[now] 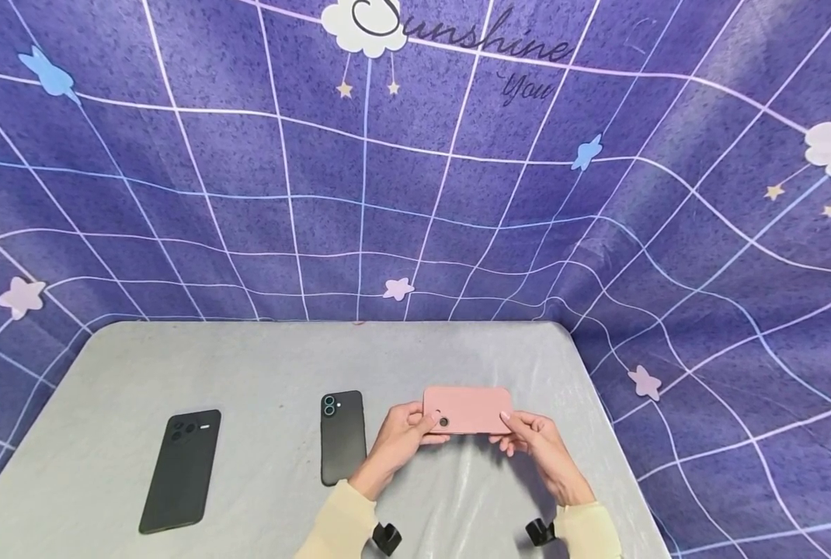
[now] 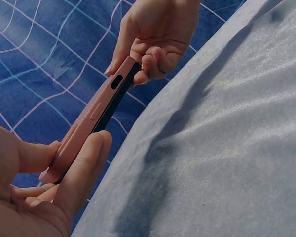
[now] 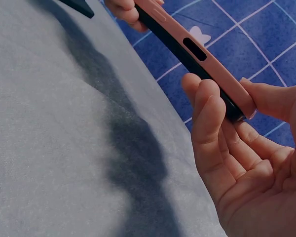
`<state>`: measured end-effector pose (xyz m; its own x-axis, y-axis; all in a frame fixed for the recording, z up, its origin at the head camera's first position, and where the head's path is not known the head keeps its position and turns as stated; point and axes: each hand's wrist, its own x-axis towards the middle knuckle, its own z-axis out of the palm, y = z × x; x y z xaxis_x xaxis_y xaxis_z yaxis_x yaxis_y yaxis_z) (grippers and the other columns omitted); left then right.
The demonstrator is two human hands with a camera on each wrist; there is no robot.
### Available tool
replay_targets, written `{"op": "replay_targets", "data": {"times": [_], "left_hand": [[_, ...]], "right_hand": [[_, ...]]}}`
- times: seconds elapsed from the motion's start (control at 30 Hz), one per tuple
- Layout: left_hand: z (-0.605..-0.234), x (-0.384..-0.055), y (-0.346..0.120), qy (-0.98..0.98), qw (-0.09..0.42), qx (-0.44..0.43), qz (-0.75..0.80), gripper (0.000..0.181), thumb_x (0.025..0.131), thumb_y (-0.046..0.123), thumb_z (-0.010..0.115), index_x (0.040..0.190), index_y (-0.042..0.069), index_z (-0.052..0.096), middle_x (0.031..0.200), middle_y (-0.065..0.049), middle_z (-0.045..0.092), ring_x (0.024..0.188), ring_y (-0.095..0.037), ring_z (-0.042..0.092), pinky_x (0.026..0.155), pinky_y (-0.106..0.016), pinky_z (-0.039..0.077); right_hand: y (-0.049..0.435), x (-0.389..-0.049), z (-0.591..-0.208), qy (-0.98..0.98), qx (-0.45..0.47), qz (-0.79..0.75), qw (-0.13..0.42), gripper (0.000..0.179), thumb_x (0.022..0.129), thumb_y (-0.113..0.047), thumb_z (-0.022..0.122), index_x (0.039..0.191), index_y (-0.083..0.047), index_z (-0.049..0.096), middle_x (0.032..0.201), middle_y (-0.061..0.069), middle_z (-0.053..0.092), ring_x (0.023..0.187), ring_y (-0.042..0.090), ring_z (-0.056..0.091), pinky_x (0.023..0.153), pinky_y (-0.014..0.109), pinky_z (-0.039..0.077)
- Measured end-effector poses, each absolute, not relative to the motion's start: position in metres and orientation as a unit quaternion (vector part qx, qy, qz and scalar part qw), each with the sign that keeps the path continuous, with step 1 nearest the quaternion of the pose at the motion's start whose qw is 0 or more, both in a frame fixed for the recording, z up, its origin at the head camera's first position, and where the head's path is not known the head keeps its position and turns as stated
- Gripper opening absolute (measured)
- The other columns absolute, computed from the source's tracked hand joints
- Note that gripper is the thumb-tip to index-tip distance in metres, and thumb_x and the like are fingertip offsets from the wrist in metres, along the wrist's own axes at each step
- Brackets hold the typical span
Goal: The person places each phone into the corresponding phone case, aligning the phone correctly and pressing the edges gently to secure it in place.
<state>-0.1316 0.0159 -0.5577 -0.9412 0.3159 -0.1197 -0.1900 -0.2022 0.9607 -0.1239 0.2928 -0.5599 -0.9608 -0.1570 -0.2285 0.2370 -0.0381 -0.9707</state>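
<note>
Both hands hold up a pink phone case (image 1: pixel 471 407) above the table, its back and camera cutout showing in the head view. My left hand (image 1: pixel 399 436) pinches the end beside the cutout, thumb on the back and fingers beneath. At the other end my right hand (image 1: pixel 543 444) grips it the same way. In the wrist views the case's side (image 2: pixel 84 123) shows a slot and a raised button. A dark phone (image 3: pixel 173 52) lies along the case's open face, its edge showing below the pink side.
A dark phone with two camera lenses (image 1: pixel 343 444) lies face down just left of my left forearm. Farther left is a larger black phone (image 1: pixel 183 473), also face down. The grey cloth-covered table (image 1: pixel 269 357) ends at a purple grid-patterned curtain (image 1: pixel 325 171) behind and to the right.
</note>
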Motion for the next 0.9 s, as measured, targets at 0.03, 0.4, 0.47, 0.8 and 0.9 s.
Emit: {"op": "replay_targets", "data": {"times": [0.03,0.4,0.47,0.8,0.9], "left_hand": [[-0.5577,-0.1319,0.0159,0.607,0.165,0.052,0.776,0.026,0.108,-0.006,0.053,0.127,-0.021,0.059,0.116,-0.033,0.073,0.103,-0.041,0.077,0.089,-0.04,0.066],[-0.558,-0.1341,0.0172,0.596,0.173,0.063,0.782,0.029,0.106,-0.012,0.048,0.13,-0.024,0.055,0.119,-0.036,0.07,0.108,-0.042,0.076,0.091,-0.042,0.066],[-0.5576,-0.1338,0.0169,0.596,0.175,0.061,0.781,0.029,0.106,-0.011,0.048,0.131,-0.024,0.055,0.12,-0.037,0.07,0.108,-0.042,0.075,0.091,-0.042,0.066],[-0.556,-0.1339,0.0168,0.592,0.175,0.061,0.784,0.029,0.108,-0.008,0.051,0.132,-0.024,0.054,0.119,-0.036,0.07,0.109,-0.043,0.075,0.091,-0.042,0.065],[-0.5563,-0.1344,0.0173,0.589,0.175,0.06,0.787,0.03,0.109,-0.006,0.053,0.133,-0.024,0.054,0.117,-0.035,0.071,0.108,-0.043,0.076,0.091,-0.042,0.066]], "right_hand": [[0.2928,-0.124,-0.5596,0.681,0.03,-0.719,0.137,0.028,0.109,-0.021,0.064,0.109,0.006,0.073,0.084,0.008,0.079,0.066,0.009,0.067,0.06,0.019,0.057],[0.2953,-0.1228,-0.5594,0.679,0.029,-0.721,0.137,0.028,0.11,-0.021,0.063,0.109,0.006,0.073,0.087,0.013,0.08,0.067,0.009,0.068,0.061,0.019,0.057],[0.2952,-0.1226,-0.5594,0.677,0.028,-0.722,0.138,0.027,0.11,-0.02,0.063,0.109,0.005,0.073,0.088,0.015,0.08,0.067,0.009,0.069,0.061,0.019,0.057],[0.2958,-0.1222,-0.5594,0.674,0.02,-0.724,0.146,0.027,0.111,-0.02,0.061,0.108,0.003,0.074,0.087,0.011,0.08,0.068,0.008,0.069,0.063,0.019,0.057],[0.2957,-0.122,-0.5596,0.672,0.02,-0.725,0.148,0.027,0.112,-0.02,0.06,0.108,0.003,0.073,0.087,0.01,0.08,0.069,0.008,0.069,0.063,0.019,0.057]]}}
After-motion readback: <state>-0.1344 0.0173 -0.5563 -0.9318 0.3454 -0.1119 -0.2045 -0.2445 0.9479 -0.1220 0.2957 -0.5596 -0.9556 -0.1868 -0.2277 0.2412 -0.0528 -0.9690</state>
